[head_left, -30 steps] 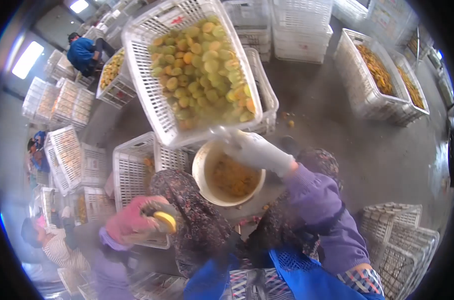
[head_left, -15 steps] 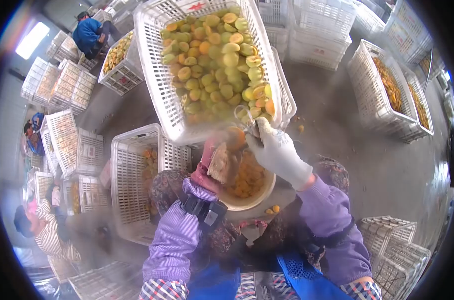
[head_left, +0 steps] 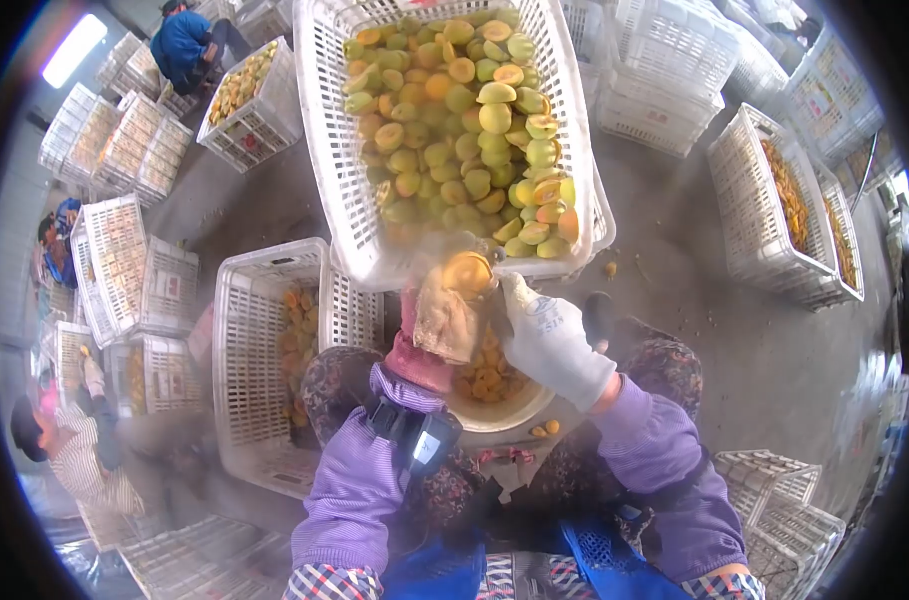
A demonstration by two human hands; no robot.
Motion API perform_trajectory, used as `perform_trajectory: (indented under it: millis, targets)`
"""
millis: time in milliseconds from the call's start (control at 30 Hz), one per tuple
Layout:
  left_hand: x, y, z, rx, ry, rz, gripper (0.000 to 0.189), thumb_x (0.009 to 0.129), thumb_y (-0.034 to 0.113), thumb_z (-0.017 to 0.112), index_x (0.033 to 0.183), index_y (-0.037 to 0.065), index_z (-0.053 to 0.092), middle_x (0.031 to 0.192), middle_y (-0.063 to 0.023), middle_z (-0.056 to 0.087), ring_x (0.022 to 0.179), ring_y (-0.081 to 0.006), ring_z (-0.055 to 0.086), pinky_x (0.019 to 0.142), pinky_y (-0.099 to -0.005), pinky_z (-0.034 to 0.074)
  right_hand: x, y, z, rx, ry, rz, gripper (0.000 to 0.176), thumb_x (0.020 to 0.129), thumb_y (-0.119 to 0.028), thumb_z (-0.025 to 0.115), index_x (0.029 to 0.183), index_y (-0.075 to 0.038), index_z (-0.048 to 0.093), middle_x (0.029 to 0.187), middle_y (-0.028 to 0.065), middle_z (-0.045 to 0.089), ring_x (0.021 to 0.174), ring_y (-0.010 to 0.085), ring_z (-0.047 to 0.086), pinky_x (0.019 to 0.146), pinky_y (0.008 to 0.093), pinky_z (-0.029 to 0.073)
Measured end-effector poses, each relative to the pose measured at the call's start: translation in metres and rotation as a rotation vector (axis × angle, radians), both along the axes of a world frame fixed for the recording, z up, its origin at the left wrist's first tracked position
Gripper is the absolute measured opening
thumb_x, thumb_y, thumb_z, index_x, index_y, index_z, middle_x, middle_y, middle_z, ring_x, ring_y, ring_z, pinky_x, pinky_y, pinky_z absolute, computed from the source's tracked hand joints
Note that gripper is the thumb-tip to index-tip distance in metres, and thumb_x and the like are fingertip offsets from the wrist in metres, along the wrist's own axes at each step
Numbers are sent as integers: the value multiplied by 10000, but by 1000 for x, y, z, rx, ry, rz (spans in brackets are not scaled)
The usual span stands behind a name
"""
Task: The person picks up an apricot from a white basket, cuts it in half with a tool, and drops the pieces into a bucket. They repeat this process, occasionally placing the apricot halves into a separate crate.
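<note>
Grey concrete floor (head_left: 754,340) — stacked white crates (head_left: 664,90), bright window (head_left: 74,50).

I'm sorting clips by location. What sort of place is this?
Probably a fruit-processing shed: stacked white crates on a concrete floor, a crate heaped with apricot-like fruit, and another person among crates. The left hand holds one fruit.

left hand (head_left: 436,325): my glove is pink, with a tan palm
right hand (head_left: 546,340): my glove is white, small dark print
fruit (head_left: 469,272): orange-yellow
crate (head_left: 324,150): white lattice; contents green-yellow, some orange
bowl (head_left: 504,418): cream
sleeves (head_left: 359,490): mine, purple, fine stripes
</note>
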State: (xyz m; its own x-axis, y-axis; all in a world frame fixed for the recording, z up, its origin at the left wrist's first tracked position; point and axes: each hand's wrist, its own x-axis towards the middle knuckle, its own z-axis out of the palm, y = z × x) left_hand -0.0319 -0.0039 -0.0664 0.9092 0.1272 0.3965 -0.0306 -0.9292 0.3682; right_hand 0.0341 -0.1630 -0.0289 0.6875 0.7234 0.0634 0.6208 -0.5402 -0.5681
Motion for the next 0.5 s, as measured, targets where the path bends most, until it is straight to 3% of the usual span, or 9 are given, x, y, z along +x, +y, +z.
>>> perform_trajectory:
  millis: [33,133,200,300,367,400,500]
  targets:
    - [-3,-3,7,-112,58,25,404,861,124,564,1236,-20,523,1281,-160,517,1184,-293,489,1072,-440,344,0,1,-3,14,-48,8,492,764,-104,591,1222,50,503,999,173,651,1005,296,626,852,376,506]
    - [-1,1,-2,366,-297,-20,255,765,88,581,937,-99,606,1022,-233,598,876,-342,593,835,-511,437,-1,3,-10,2,-92,23,522,733,-86,591,1224,64,498,910,176,660,896,314,653,784,393,521]
    - [0,1,-3,340,-264,-22,250,767,77,572,942,-99,601,1015,-231,600,874,-347,595,847,-505,437,1,4,-4,-84,19,19,517,728,-83,592,1214,69,502,834,172,661,802,327,665,728,406,527]
    - [-6,-4,9,139,-41,-18,350,849,86,551,1163,-59,499,1157,-189,542,1039,-325,548,937,-468,443,-4,2,-32,106,-132,73,478,743,-100,609,1179,76,516,751,164,647,693,356,652,666,427,521]
    - [-7,-3,2,-382,43,-69,384,910,121,533,1260,-20,460,1206,-161,526,1094,-309,539,959,-447,463,-2,0,-32,200,-18,98,431,766,-118,610,1141,77,528,771,187,643,722,372,646,679,430,517]
    - [-2,2,-21,-808,20,-129,353,932,149,524,1247,-1,471,1181,-155,539,1066,-306,554,938,-443,479,-2,-1,-32,246,39,108,409,778,-127,610,1123,78,534,782,199,641,736,380,644,686,432,515]
    - [6,3,-24,-1909,63,-161,261,988,241,472,1153,44,515,1077,-132,578,982,-290,590,882,-413,517,4,-5,-9,183,389,142,354,800,-149,599,1066,75,529,838,246,633,816,402,635,728,440,507]
